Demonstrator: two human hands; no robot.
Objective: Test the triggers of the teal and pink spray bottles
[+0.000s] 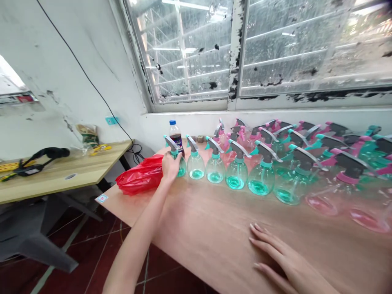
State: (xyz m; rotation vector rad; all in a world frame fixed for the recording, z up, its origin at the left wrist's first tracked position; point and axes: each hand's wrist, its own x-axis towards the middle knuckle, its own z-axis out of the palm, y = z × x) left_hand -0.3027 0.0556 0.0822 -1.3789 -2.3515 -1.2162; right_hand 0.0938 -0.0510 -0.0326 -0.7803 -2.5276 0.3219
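My left hand (170, 165) is wrapped round the neck of a clear spray bottle (181, 168) with a teal and grey trigger head, at the left end of a front row of such bottles. Its base appears to rest on the table. My right hand (280, 255) lies on the wooden table (211, 228), fingers stretched out, holding nothing. To the right of the held bottle stands another teal spray bottle (196, 165). Farther right, pink spray bottles (346, 179) stand in the same row. A red plastic bag (141, 175) lies just left of my left hand.
Behind the held bottle stands a dark drink bottle (175, 132) with a blue cap. More pink and teal spray bottles crowd toward the wall under the window (190, 49). At left are a second table (82, 173) with a black strap (45, 157) and a grey plastic stool (39, 232).
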